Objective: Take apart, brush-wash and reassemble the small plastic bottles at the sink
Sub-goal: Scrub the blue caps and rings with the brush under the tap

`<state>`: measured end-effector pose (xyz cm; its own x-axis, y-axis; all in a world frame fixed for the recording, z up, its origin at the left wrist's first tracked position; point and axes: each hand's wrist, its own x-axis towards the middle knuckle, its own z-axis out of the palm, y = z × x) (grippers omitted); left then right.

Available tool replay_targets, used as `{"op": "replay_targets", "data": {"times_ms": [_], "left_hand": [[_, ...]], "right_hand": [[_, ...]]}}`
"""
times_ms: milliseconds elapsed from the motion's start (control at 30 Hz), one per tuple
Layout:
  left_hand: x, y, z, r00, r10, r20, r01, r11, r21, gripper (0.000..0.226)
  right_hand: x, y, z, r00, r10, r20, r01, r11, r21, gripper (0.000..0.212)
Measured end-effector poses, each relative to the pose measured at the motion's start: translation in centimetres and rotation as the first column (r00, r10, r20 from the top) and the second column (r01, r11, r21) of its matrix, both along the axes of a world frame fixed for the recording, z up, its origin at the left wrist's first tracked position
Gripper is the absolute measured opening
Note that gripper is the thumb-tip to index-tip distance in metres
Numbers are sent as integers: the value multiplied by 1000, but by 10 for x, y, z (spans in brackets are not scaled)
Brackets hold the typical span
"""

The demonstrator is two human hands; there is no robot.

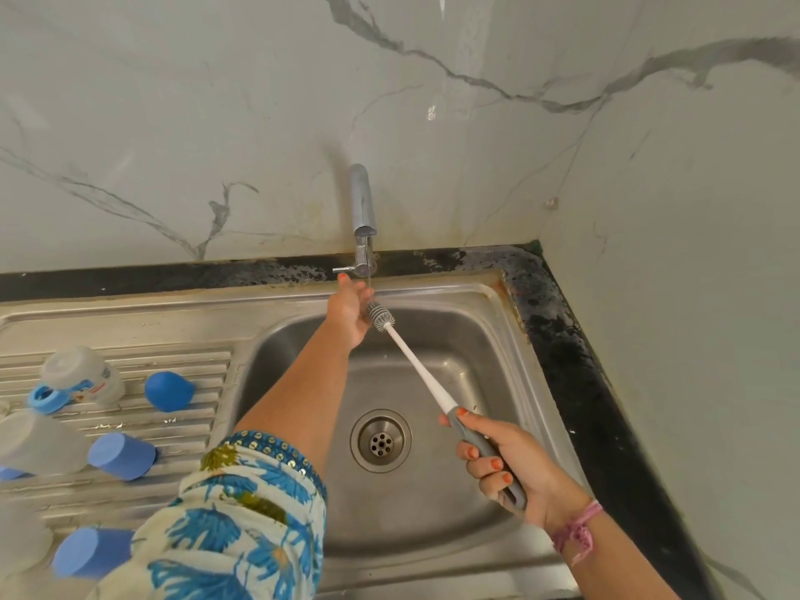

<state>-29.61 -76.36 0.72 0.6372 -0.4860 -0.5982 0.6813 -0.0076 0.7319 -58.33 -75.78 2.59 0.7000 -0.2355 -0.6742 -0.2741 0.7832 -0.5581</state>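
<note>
Over the steel sink (pixel 498 352) set in the black counter (pixel 575 365), with bottles (pixel 82 374) and blue caps (pixel 122 456) on its drainboard, our right grip (pixel 511 465) clasps the brush (pixel 415 365) handle while our left grip (pixel 348 313), fingers relaxed, touches its head under the tap (pixel 362 218).
</note>
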Motion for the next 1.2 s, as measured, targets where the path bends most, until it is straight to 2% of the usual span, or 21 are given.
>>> {"op": "replay_targets", "data": {"times_ms": [67,167,300,400,467,533,633,700,733,800,867,933,1000,1133,1200], "left_hand": [[8,-2,6,997,72,9,-72,997,-38,35],[15,-6,18,988,149,-29,-152,982,-115,43],[14,0,25,987,155,-49,-162,968,-192,47],[8,3,22,990,76,119,-54,983,-177,27],[8,-2,22,937,-83,340,93,996,-13,28],[7,-3,24,767,-318,558,203,944,258,40],[6,0,21,584,-518,625,259,849,461,58],[2,8,20,444,-612,655,259,787,560,60],[-3,12,20,365,-651,666,232,756,611,57],[-12,19,17,217,-702,678,152,711,687,42],[-25,31,7,121,-742,659,119,670,733,31],[-33,46,-5,92,-790,606,101,612,784,28],[-38,60,-14,110,-815,569,85,578,811,27],[-53,82,-15,187,-749,635,107,658,745,19],[-59,94,-20,221,-785,579,140,613,778,18]], "right_hand": [[1,-1,0,1000,5,5,-5,1000,0,41],[1,-4,0,1000,10,1,-10,1000,-1,44],[2,-6,2,999,26,-22,-27,999,-46,50],[4,-7,4,997,25,-77,-35,992,-123,45],[7,-5,6,991,14,-131,-41,977,-210,40],[9,-2,8,984,2,-178,-61,942,-329,37],[9,2,13,971,22,-236,-139,858,-495,25],[4,3,17,961,40,-275,-212,743,-634,23],[0,3,19,948,45,-315,-272,629,-728,23],[-11,5,20,915,8,-404,-387,302,-871,24],[-23,10,21,856,-55,-514,-515,-5,-857,33],[-32,15,23,769,-127,-626,-639,-185,-747,41],[-39,18,24,724,-167,-670,-688,-244,-683,42],[-50,20,22,758,-183,-626,-652,-194,-733,43],[-53,21,21,758,-184,-626,-653,-187,-734,42]]}}
